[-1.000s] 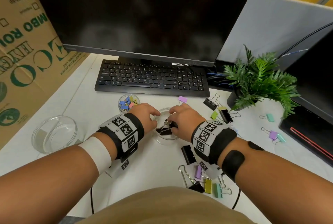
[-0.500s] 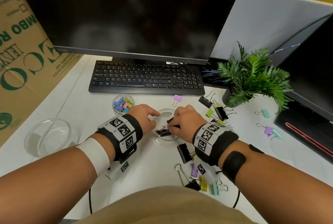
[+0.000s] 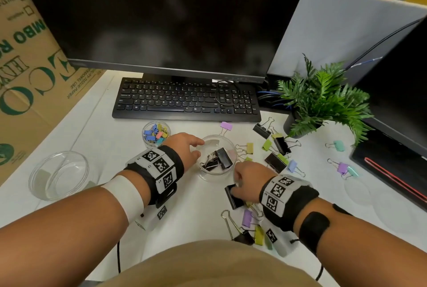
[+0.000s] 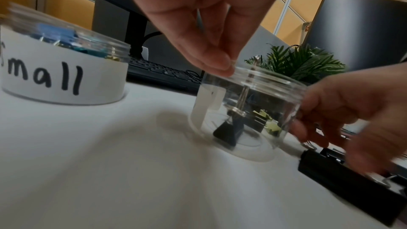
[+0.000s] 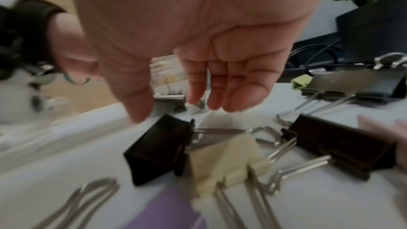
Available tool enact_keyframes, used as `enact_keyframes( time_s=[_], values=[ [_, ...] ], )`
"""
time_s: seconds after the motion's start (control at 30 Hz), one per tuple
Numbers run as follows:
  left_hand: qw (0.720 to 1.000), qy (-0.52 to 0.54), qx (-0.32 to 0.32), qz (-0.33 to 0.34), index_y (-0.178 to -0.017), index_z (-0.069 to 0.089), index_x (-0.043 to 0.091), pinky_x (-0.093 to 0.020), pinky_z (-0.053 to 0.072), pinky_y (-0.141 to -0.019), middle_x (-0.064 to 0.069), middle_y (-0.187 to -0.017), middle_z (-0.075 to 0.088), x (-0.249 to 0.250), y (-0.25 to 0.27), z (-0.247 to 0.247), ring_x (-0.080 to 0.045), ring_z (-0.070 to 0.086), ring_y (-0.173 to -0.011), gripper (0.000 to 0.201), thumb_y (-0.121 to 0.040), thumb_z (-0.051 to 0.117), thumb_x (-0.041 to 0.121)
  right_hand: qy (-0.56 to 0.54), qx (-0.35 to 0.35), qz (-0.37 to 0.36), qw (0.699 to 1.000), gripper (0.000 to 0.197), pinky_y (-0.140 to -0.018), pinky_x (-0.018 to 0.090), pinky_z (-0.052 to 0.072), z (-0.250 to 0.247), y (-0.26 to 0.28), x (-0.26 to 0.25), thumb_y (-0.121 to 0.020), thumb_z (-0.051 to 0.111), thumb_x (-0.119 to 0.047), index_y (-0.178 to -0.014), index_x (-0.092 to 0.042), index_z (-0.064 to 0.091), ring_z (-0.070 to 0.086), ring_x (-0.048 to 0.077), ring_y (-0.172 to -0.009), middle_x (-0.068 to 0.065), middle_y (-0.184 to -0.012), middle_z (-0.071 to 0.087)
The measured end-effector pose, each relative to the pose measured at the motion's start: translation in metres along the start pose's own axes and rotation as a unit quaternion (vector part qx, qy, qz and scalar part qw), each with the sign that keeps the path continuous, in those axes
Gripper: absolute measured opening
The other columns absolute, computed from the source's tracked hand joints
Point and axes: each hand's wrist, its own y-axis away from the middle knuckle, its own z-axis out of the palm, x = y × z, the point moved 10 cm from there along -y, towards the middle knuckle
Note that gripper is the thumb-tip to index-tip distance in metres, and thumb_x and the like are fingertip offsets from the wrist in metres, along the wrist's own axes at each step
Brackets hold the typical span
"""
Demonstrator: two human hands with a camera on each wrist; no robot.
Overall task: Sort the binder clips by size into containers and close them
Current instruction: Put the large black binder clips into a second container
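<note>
My middle clear jar sits on the white table in front of the keyboard, holding large black binder clips. My left hand steadies it, fingertips pinched on its rim. A second ago my right hand was inside that jar; now it has pulled back toward me and hovers over a black clip lying on the table just beside the jar, fingers loosely spread and holding nothing. The right wrist view is blurred, so I cannot tell whether the thumb touches that clip. My wrist covers part of the loose pile of coloured clips nearest me. The jar labelled "Small", with small coloured clips inside, stands just left of my left hand; its label is cut off at the frame edge. An empty clear jar sits well apart at far left. More clips lie scattered near the potted plant.
</note>
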Motion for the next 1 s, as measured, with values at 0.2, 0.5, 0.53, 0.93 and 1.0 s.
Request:
enact_keyframes(
  time_s=[0.2,0.5,0.53,0.93,1.0],
  values=[
    [1.000,0.004,-0.002,0.007,-0.119,0.063,0.024,-0.036,0.046,-0.099,0.000,-0.118,0.060,0.002,0.001,-0.001,-0.021,0.062,-0.101,0.031,-0.089,0.059,0.016,0.115,-0.038,-0.031,0.992,0.044,-0.085,0.034,0.049,0.023,-0.002,-0.011,-0.080,0.067,-0.027,-0.120,-0.020,0.048,0.055,0.026,-0.106,0.006,-0.116,0.052],
    [0.995,-0.086,-0.015,0.048,-0.102,0.068,0.033,-0.036,0.042,-0.099,0.010,-0.117,0.054,0.018,0.009,0.001,-0.013,0.050,-0.111,0.034,-0.078,0.062,0.056,0.058,-0.010,-0.034,0.998,0.042,-0.085,0.033,0.050,0.007,-0.003,0.004,-0.078,0.067,-0.031,-0.116,-0.024,0.053,0.055,0.022,-0.102,0.001,-0.113,0.052],
    [0.992,-0.115,-0.024,0.055,-0.100,0.069,0.033,-0.035,0.040,-0.100,0.011,-0.117,0.052,0.022,0.010,0.003,-0.014,0.045,-0.114,0.033,-0.078,0.061,0.057,0.081,-0.018,-0.027,0.996,0.049,-0.087,0.034,0.050,0.011,-0.002,0.006,-0.077,0.069,-0.034,-0.121,-0.024,0.050,0.055,0.022,-0.104,0.001,-0.116,0.051],
    [0.999,-0.041,-0.006,-0.014,-0.082,0.075,0.019,-0.031,0.046,-0.090,0.002,-0.105,0.060,0.023,-0.007,-0.004,-0.021,0.055,-0.104,0.032,-0.089,0.055,0.043,0.141,0.015,-0.006,0.990,0.030,-0.092,0.032,0.046,0.016,-0.006,0.011,-0.089,0.057,-0.016,-0.119,-0.014,0.054,0.054,0.025,-0.112,0.008,-0.122,0.051],
    [0.994,-0.099,-0.028,-0.026,-0.086,0.074,0.023,-0.033,0.045,-0.089,0.002,-0.110,0.056,0.019,-0.007,0.003,-0.021,0.049,-0.108,0.031,-0.091,0.051,0.044,0.139,0.018,-0.004,0.990,0.028,-0.093,0.032,0.046,0.015,-0.007,0.011,-0.090,0.055,-0.016,-0.118,-0.014,0.055,0.054,0.024,-0.112,0.007,-0.122,0.051]
  ],
)
